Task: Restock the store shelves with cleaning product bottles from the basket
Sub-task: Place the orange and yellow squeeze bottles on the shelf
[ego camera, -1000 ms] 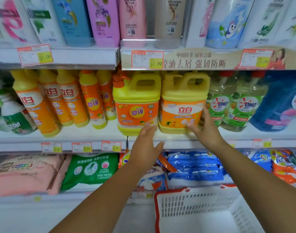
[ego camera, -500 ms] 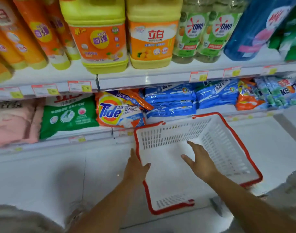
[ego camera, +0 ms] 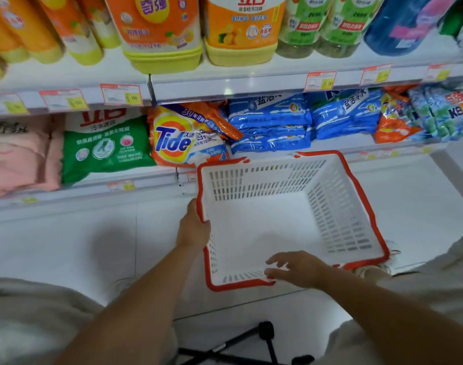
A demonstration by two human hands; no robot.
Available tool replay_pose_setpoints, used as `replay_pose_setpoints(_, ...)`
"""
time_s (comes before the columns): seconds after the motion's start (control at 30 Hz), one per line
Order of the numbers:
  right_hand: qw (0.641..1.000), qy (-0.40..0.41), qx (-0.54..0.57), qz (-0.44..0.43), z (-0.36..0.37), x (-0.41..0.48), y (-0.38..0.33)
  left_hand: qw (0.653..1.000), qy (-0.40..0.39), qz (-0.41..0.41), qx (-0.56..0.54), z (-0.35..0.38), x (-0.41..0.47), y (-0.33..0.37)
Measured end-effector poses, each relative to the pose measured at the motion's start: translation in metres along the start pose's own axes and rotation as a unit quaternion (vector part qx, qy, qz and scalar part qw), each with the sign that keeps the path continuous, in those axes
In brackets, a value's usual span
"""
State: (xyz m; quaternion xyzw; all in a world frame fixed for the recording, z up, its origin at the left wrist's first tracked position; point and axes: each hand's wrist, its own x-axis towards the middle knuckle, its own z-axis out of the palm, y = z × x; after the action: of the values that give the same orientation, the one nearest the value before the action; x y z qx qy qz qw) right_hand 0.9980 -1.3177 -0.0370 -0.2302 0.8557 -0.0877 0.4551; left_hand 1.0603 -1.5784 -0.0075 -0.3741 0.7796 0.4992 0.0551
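A white plastic basket (ego camera: 251,180) with a red rim sits on the pale floor in front of the bottom shelf, and nothing shows inside it. My left hand (ego camera: 194,230) grips its left rim. My right hand (ego camera: 296,270) hovers at the near rim with its fingers spread and pointing left, fingertips at the red edge. On the shelf above stand two yellow dish-soap jugs (ego camera: 159,30) (ego camera: 240,27), next to green-labelled bottles (ego camera: 301,25) and a blue bottle (ego camera: 398,25).
The lower shelf holds detergent bags: a Tide bag (ego camera: 177,138), a green bag (ego camera: 106,146) and blue bags (ego camera: 269,125). Price tags line the shelf edges. A black stand foot (ego camera: 264,335) lies on the floor between my knees.
My view dropped from the shelves to the basket. Both hands came down from the yellow jugs; the left took hold of the left rim, the right moved from inside the basket to its near rim.
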Motion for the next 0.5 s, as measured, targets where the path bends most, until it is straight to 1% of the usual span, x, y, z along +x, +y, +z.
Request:
replay_pose_setpoints(0.1, 0.998, -0.026, -0.044, -0.030, 0.004, -0.001, -0.017, 1.000, 0.017, -0.010, -0.001, -0.022, -0.002, -0.013)
replay_pose_setpoints(0.23, 0.995, -0.037, -0.076, -0.055, 0.014, -0.003, -0.041, 0.998, 0.054, -0.036, 0.003, -0.062, -0.003, -0.038)
replay_pose_setpoints(0.37, 0.993, -0.030, -0.082, -0.079, 0.026, 0.003, -0.071, 0.995, 0.082, -0.057, 0.003, -0.093, -0.002, -0.063)
replay_pose_setpoints(0.5, 0.994, -0.033, -0.068, -0.081, 0.037, 0.005, -0.092, 0.993, 0.097, -0.070, -0.004, -0.106, -0.001, -0.075)
